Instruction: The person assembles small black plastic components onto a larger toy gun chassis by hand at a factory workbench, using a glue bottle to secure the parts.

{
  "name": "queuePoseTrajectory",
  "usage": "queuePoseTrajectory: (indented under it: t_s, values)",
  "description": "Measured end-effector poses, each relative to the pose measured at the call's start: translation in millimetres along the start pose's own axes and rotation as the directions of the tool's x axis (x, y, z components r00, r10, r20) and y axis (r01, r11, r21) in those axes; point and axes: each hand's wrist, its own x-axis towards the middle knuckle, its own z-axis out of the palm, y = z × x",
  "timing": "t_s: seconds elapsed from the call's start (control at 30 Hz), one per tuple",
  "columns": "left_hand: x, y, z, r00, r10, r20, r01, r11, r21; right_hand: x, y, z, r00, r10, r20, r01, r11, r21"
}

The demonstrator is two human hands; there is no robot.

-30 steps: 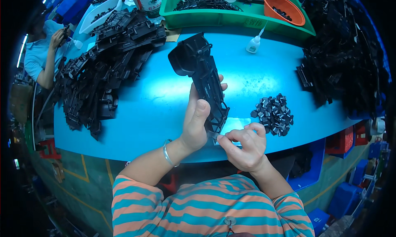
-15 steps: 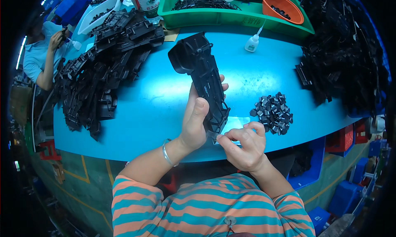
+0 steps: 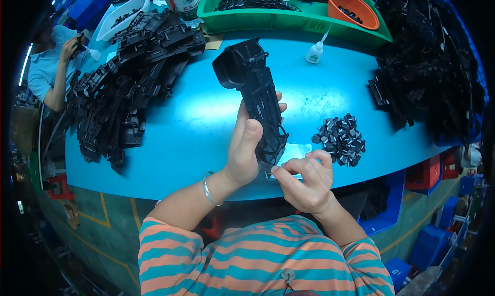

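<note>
My left hand point(image 3: 244, 146) is wrapped round a long black plastic housing point(image 3: 260, 97), held tilted with its wide, hollow end pointing away from me. At its near, narrow end, my right hand point(image 3: 307, 182) pinches a small clear strip point(image 3: 266, 168) between thumb and forefinger. The strip touches or nearly touches the housing's lower end; I cannot tell exactly which. Beneath the hands, a white sheet point(image 3: 296, 154) lies on the blue table point(image 3: 206, 126). Right of the sheet is a heap of small black pieces point(image 3: 340, 141) with shiny light faces.
Black plastic parts pile up at the left point(image 3: 129, 84) and in a large heap at the right point(image 3: 428, 69). A small white dropper bottle point(image 3: 314, 53) stands before a green tray point(image 3: 294, 23) holding an orange bowl point(image 3: 356, 10). Far left, another person point(image 3: 54, 64) sits working.
The housing and both hands have shifted only very slightly, the housing's far end a touch to the right. Both grips stay the same.
</note>
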Motion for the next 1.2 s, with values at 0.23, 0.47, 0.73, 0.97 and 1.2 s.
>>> queuePoseTrajectory:
  t_s: [0.23,0.47,0.73,0.97,1.2]
  values:
    - [-1.2,2.3,-0.7,1.000,-0.008,-0.002,0.008,1.000,-0.020,-1.8,-1.1,-0.4,0.999,-0.037,-0.002,0.037,0.999,-0.027]
    - [-0.5,2.5,-0.2,1.000,0.010,0.008,-0.010,1.000,0.006,-3.0,-1.6,-0.1,1.000,-0.030,-0.006,0.030,0.999,-0.038]
    - [5.5,1.7,-2.0,0.998,0.047,-0.029,-0.043,0.993,0.106,-1.4,2.9,-15.4,0.997,0.012,-0.074,-0.017,0.998,-0.068]
    - [6.0,0.2,-4.4,0.996,0.036,-0.085,-0.032,0.998,0.046,-18.9,10.8,-26.6,0.986,-0.010,-0.168,-0.002,0.998,-0.070]
    - [5.4,0.0,-4.9,0.995,0.034,-0.092,-0.028,0.997,0.069,-32.2,18.4,-38.0,0.983,-0.012,-0.184,-0.017,0.988,-0.155]
